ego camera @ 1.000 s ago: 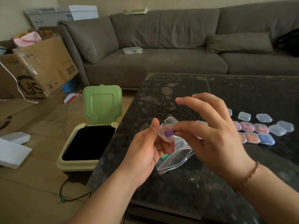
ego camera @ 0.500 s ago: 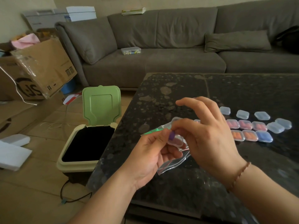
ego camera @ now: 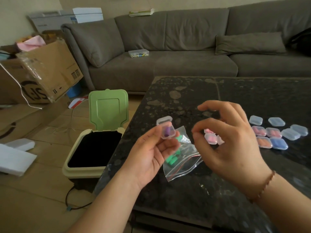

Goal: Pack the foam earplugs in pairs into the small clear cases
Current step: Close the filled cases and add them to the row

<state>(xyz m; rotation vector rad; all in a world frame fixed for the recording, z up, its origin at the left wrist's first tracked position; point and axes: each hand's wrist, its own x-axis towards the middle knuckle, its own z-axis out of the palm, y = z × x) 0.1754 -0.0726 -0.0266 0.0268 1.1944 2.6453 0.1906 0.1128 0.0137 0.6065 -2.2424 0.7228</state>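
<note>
Clear thin plastic is the material of the small case [ego camera: 165, 130] that the left hand [ego camera: 152, 153] holds above the near-left part of the dark stone table [ego camera: 185, 91]; thumb and curled fingers pinch its lower half, and the hinged lid stands open behind it. Inside lies purple foam [ego camera: 166, 132], but I cannot tell if it is one earplug or a pair. The right hand [ego camera: 230, 140] hovers just beside, fingers bent and a little apart; its thumb and forefinger come near each other and seem to hold nothing, though blur makes this uncertain. Below the hands a zip bag [ego camera: 183, 158] lies on the table with green earplugs [ego camera: 171, 159] in it. Further right stand more cases [ego camera: 276, 137], some filled with pink, orange or blue foam, some seemingly empty. I judge the case very light, stiff and a bit slippery, so it is best taken by its side walls, and the lid pressed at the front edge to snap it. The earplugs are soft and springy; a gentle pinch at the middle should do, because squeezed foam can push back out of the case.
</note>
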